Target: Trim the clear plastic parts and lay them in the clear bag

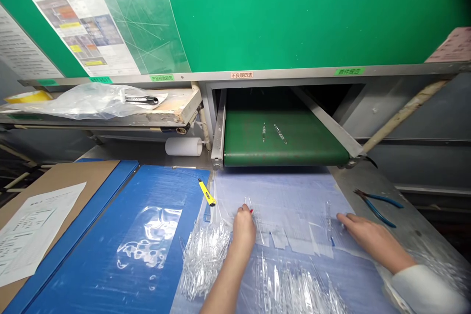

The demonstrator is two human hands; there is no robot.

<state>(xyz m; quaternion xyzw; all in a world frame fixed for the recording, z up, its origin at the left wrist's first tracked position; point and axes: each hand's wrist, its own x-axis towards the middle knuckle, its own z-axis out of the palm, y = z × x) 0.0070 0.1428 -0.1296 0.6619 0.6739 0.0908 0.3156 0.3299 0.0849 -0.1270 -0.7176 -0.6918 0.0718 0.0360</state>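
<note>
My left hand (243, 228) rests on a clear plastic sheet (290, 216), its fingers pinched on a small clear plastic piece (249, 206). My right hand (368, 241) lies flat on the sheet with its fingers apart, close to an upright clear piece (327, 218). Below my left wrist sits a heap of clear plastic rods (203, 265). A second heap (287, 284) lies under and between my forearms. A yellow utility knife (206, 192) lies just beyond the heap, near the blue board's corner.
A green conveyor belt (275, 138) ahead carries two clear pieces (272, 132). Blue-handled pliers (375, 208) lie on the metal bench at right. A blue board (110, 240) and papers on cardboard (33, 225) are at left. A plastic bag (84, 100) lies on a shelf.
</note>
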